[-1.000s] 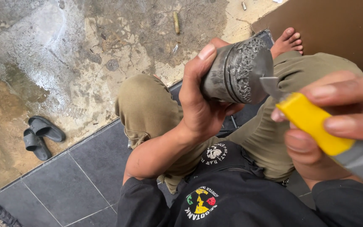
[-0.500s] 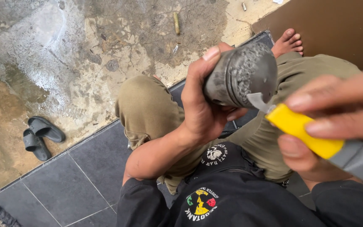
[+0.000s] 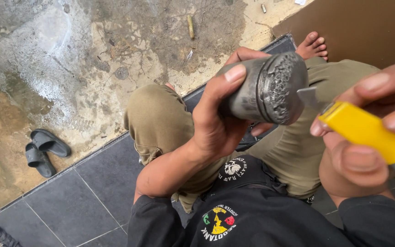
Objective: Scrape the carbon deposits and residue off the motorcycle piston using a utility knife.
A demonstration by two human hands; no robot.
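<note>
Right hand (image 3: 366,151) is gripping a yellow-handled utility knife (image 3: 366,130), its short grey blade tip touching the rim of a dull grey metal cylinder (image 3: 266,89). The left hand (image 3: 218,121) is wrapping tight around that cylinder, thumb lying along its side. The cylinder's end face is showing rough, crusted, pitted residue inside a raised ring. Below the cylinder, olive trousers (image 3: 161,123). Farther left of it, dark rubber sandals (image 3: 42,148) are lying on stained concrete (image 3: 92,55).

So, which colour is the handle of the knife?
Bright yellow handle, held in the right hand; clearest in the head view.
</note>
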